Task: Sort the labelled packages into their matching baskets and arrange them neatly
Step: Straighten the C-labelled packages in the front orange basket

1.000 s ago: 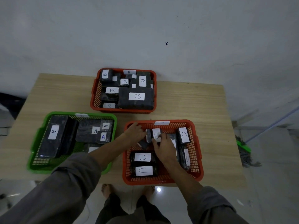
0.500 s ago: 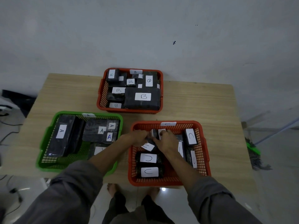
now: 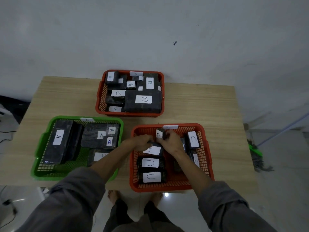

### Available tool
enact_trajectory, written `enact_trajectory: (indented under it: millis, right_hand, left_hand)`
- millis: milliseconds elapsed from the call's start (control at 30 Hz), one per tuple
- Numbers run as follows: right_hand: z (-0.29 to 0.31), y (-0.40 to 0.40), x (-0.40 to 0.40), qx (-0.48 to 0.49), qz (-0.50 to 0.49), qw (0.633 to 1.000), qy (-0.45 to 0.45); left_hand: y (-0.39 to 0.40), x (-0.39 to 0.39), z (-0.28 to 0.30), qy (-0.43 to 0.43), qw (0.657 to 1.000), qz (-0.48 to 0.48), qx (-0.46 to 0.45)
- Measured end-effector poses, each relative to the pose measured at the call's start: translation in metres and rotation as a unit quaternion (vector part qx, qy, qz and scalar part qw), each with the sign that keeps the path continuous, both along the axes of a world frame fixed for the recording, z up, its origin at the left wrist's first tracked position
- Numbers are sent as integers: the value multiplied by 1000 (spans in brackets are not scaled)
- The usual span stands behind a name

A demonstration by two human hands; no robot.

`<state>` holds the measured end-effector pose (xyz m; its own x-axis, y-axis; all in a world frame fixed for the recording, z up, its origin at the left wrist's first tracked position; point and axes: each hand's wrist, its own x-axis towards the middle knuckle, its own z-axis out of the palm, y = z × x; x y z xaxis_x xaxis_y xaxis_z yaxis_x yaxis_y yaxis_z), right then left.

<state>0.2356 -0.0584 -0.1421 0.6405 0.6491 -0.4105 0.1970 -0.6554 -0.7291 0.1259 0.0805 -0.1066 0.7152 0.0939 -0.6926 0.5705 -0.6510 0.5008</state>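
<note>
Three baskets stand on the wooden table [image 3: 209, 104]. The near right red basket [image 3: 207, 148], tagged C, holds several black packages with white C labels. Both my hands are inside it. My right hand [image 3: 172, 142] grips a small C package [image 3: 160, 133] standing upright near the far wall. My left hand [image 3: 142, 142] rests on a flat C package [image 3: 153, 150] just below it. Two more C packages [image 3: 150, 169] lie in a column toward me. The green basket [image 3: 43, 143] holds A packages; the far red basket [image 3: 100, 99] holds B packages.
Another C package [image 3: 193, 138] lies at the right of the C basket. The table's near edge runs just under the two front baskets. A green broom [image 3: 255, 151] lies on the floor to the right, and cables [image 3: 6, 203] trail at the lower left.
My right hand has tipped the small C package upright toward the far wall. My left hand has slid right onto the flat C package. The camera view shifted slightly.
</note>
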Motion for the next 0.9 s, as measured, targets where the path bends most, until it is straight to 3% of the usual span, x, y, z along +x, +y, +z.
enact_trajectory:
  millis: [233, 367, 567, 667, 733, 900]
  right_hand:
    - [4, -25, 14, 65, -167, 983, 24]
    - [5, -25, 11, 67, -148, 986, 35]
    - [11, -18, 4, 89, -128, 988, -17]
    - [7, -21, 3, 46, -174, 984, 21]
    - [6, -23, -1, -17, -144, 989, 36]
    - [-6, -9, -12, -150, -12, 979, -137]
  left_hand:
    - [-17, -2, -16, 74, 995, 2, 65]
    - [-21, -1, -16, 87, 992, -8, 93]
    - [-17, 5, -17, 117, 988, -21, 94]
    - [-14, 6, -16, 102, 990, -13, 102]
    - [-11, 4, -18, 84, 992, -9, 98]
    - [-7, -1, -22, 30, 993, 16, 110]
